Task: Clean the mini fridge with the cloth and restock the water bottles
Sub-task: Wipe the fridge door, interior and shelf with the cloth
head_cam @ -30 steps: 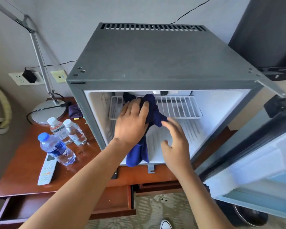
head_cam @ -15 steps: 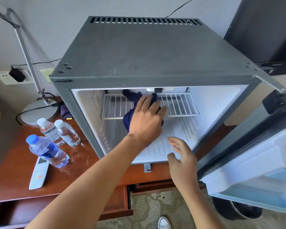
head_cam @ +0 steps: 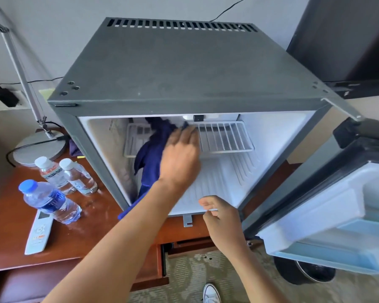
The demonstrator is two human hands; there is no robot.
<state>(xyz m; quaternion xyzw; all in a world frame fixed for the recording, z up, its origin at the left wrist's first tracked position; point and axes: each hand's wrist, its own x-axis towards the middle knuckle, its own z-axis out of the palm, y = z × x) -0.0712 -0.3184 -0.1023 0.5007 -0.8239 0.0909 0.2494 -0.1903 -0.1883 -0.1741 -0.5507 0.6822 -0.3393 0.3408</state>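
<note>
The grey mini fridge (head_cam: 184, 73) stands on a wooden desk (head_cam: 7, 241) with its door (head_cam: 337, 204) swung open to the right. Inside, my left hand (head_cam: 179, 156) presses a dark blue cloth (head_cam: 151, 149) flat against the white wire shelf (head_cam: 225, 136); the cloth's tail hangs down to the fridge floor at the left. My right hand (head_cam: 223, 224) hovers at the front lip of the fridge floor, fingers loosely curled, holding nothing. Three water bottles stand on the desk left of the fridge: one with a blue cap (head_cam: 48, 200) and two with white caps (head_cam: 50, 173), (head_cam: 78, 176).
A white remote (head_cam: 38, 232) lies by the blue-capped bottle. A desk lamp's round base (head_cam: 37, 147) and cable sit behind the bottles. A desk drawer (head_cam: 153, 265) is pulled open below. A dark bin (head_cam: 304, 272) stands under the door, and a white shoe (head_cam: 211, 291) shows on the carpet.
My left hand slid the cloth across the wire shelf and now sits near its middle. My right hand drew back from the cloth to the fridge's front lip.
</note>
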